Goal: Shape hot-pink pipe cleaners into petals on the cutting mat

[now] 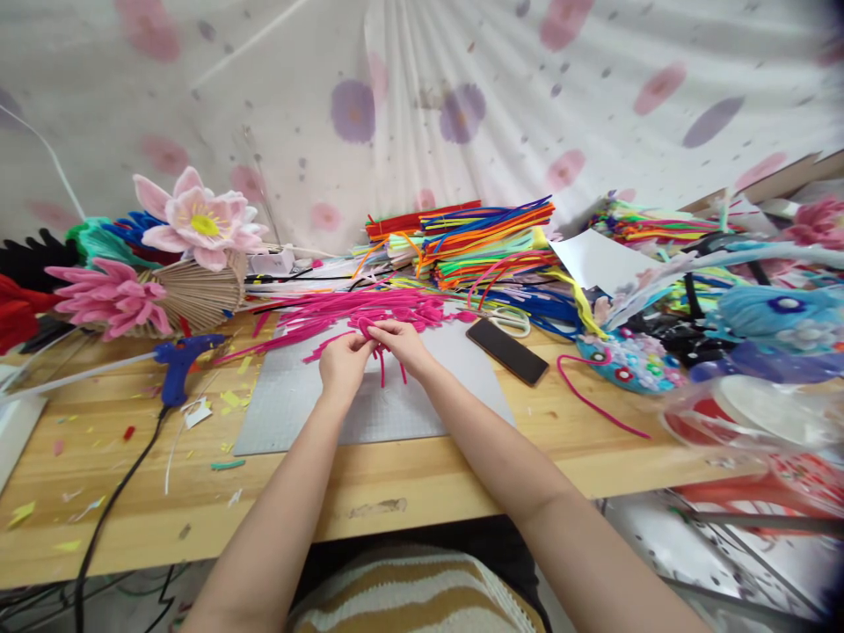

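My left hand (344, 364) and my right hand (403, 345) meet over the grey cutting mat (283, 413). Both have their fingers pinched on a bent magenta pipe cleaner (365, 326). It shows as a small loop above the fingertips, partly covered by them. Two magenta ends hang below the hands; I cannot tell whether they belong to the same piece. Just behind lies a heap of magenta pipe cleaners (316, 309), some straight and some curled into loops, across the back of the mat.
A blue glue gun (179, 365) rests at left, its cord trailing off the table front. Fuzzy pink flowers (198, 220) stand behind it. A dark phone (507, 350) and scissors (512, 321) lie right of the mat. Bundled coloured pipe cleaners (488, 233) are stacked at the back.
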`<state>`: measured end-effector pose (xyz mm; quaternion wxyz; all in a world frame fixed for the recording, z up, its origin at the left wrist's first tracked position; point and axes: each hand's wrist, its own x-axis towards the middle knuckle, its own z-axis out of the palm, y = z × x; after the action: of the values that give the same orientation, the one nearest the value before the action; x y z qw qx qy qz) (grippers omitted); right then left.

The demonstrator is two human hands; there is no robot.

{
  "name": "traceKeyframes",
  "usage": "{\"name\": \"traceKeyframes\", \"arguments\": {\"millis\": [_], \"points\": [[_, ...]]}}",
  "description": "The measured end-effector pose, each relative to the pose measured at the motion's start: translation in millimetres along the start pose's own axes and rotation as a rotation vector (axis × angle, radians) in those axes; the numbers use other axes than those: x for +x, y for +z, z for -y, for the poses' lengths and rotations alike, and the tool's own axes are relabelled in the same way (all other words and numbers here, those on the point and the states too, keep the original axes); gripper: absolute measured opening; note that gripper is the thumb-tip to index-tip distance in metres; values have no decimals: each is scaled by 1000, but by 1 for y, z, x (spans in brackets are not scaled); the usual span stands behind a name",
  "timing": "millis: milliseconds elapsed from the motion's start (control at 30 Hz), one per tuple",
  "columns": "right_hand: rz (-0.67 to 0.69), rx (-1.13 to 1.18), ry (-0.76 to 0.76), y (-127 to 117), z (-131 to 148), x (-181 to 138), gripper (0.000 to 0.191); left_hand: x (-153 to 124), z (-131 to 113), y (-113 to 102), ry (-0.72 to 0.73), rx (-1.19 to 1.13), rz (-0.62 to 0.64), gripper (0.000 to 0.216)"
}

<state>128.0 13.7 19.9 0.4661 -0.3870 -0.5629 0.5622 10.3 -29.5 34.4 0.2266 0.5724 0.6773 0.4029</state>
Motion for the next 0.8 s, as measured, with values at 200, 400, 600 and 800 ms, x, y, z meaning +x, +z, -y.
{"name": "traceKeyframes", "arguments": {"millis": [200, 400, 600, 800], "points": [[86, 150, 41, 4, 1, -5, 26, 2, 7, 0, 68, -40, 40, 20], [88, 160, 162, -4, 9, -4, 30, 9, 15, -8, 174, -144, 231, 29], [152, 40, 126, -13, 25, -6, 32, 14, 7, -14, 47, -509, 244, 36], [217, -133, 43, -16, 29, -3, 30, 21, 4, -13, 17, -523, 126, 43]]}}
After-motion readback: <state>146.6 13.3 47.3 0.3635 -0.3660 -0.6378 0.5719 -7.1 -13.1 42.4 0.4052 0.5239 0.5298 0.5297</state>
